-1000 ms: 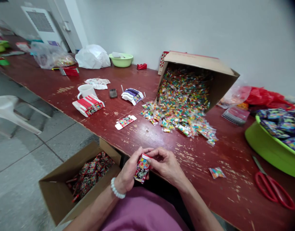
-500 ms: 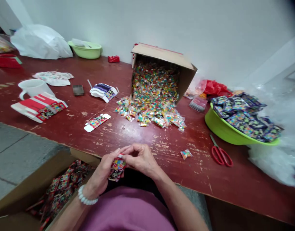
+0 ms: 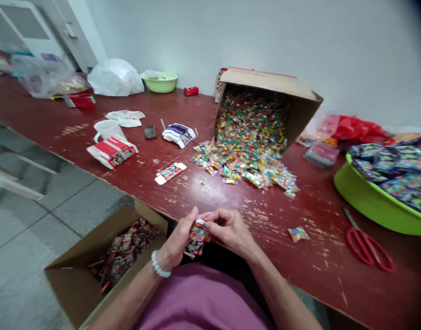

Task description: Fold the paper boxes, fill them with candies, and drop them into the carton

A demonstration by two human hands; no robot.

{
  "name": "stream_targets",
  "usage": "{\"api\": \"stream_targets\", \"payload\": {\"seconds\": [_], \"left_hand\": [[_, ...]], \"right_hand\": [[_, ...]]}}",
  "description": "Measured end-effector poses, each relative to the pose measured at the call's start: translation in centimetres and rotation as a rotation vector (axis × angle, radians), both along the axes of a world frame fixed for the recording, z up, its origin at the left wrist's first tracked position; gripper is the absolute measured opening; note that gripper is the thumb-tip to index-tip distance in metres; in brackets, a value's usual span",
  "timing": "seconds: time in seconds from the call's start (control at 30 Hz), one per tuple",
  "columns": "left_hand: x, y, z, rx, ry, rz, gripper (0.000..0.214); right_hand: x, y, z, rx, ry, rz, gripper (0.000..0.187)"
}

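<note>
My left hand [image 3: 177, 242], with a pale bead bracelet at the wrist, is wrapped round a small red printed candy box [image 3: 197, 234]. The box stands nearly upright just off the table's front edge. At its white top flap, the fingers of my right hand [image 3: 232, 230] are closed in a pinch. A flat unfolded box [image 3: 171, 173] lies on the table beyond my hands. Small clear candy packets [image 3: 252, 169] spill from a tipped cardboard carton [image 3: 265, 78] at the back, and one loose packet [image 3: 298, 233] lies to the right of my right hand.
Below the table edge at left, an open carton [image 3: 64, 279] holds many filled red boxes. Red-handled scissors [image 3: 368, 247] and a green basin [image 3: 368, 201] of dark packets are at right. A white mug [image 3: 109, 129] and stacks of flat red [image 3: 114, 150] and purple boxes [image 3: 179, 134] sit at left.
The view has turned left, so everything appears farther right and more floor shows. Both hands stay on the small box, my right fingers still at its top flap.
</note>
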State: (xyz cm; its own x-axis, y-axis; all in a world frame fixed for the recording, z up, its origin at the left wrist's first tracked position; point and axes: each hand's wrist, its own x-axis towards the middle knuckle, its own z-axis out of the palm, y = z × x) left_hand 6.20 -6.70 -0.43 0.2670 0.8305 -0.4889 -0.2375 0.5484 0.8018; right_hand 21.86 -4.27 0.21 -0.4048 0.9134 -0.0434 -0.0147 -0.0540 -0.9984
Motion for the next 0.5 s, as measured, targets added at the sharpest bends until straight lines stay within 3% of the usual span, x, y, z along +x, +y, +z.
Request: {"api": "stream_targets", "payload": {"seconds": [0.2, 0.4, 0.5], "left_hand": [[-0.1, -0.1, -0.7, -0.056, 0.019, 0.102, 0.061], [0.1, 0.2, -1.1, -0.031, -0.282, 0.328, 0.03], [-0.4, 0.3, -1.5, -0.127, -0.359, 0.359, 0.025]], "right_hand": [[-0.3, -1.1, 0.5, 0.377, -0.164, 0.025, 0.012], [-2.1, -1.9, -1.9, 0.523, -0.164, -0.095, 0.024], [-2.6, -1.8, -2.6, 0.545, -0.294, -0.047, 0.027]]}}
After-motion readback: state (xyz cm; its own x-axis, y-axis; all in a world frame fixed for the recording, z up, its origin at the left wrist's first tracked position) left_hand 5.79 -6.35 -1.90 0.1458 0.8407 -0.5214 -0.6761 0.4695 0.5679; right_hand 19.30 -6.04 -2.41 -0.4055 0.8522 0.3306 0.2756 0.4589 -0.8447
